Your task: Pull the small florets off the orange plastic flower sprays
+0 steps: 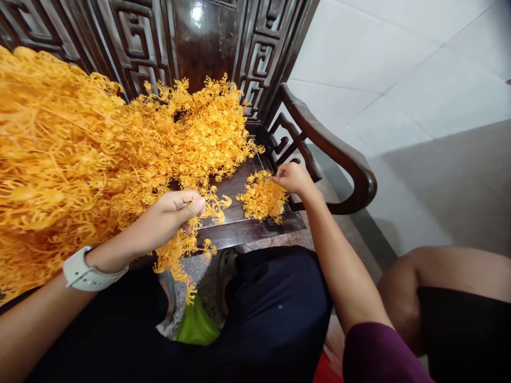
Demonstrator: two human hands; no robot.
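One orange sprig (218,216) was pinched by the left hand (174,210), pointed right towards the small pile (263,198), which was located near-left of the narrowed right hand (294,178), whose contents could not be told.

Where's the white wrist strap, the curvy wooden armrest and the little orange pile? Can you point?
White wrist strap (82,274): head view, on its band.
Curvy wooden armrest (334,140): head view, on its top rail.
Little orange pile (262,199): head view, on its middle.
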